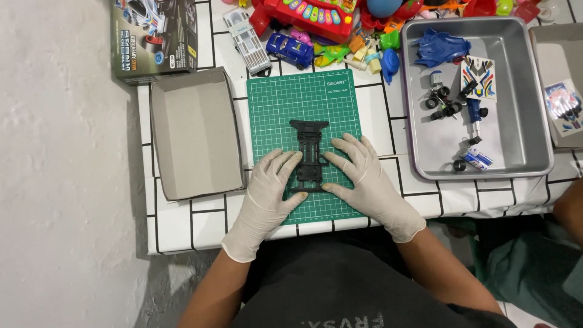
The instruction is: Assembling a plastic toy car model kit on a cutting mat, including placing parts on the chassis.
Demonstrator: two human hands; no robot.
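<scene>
I am resting my gloved left hand (267, 188) and right hand (364, 179) flat, fingers spread, against either side of a black toy car chassis (309, 155) lying on the green cutting mat (279, 103). An empty cardboard box lid (195, 133) is sitting left of the mat on the desk (182, 225), and a grey metal tray (522, 121) of small car parts is sitting right.

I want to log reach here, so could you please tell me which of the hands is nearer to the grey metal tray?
Right. The right hand lies on the green cutting mat beside the black chassis, closer to the grey metal tray; the left hand sits across the chassis, farther away.
</scene>
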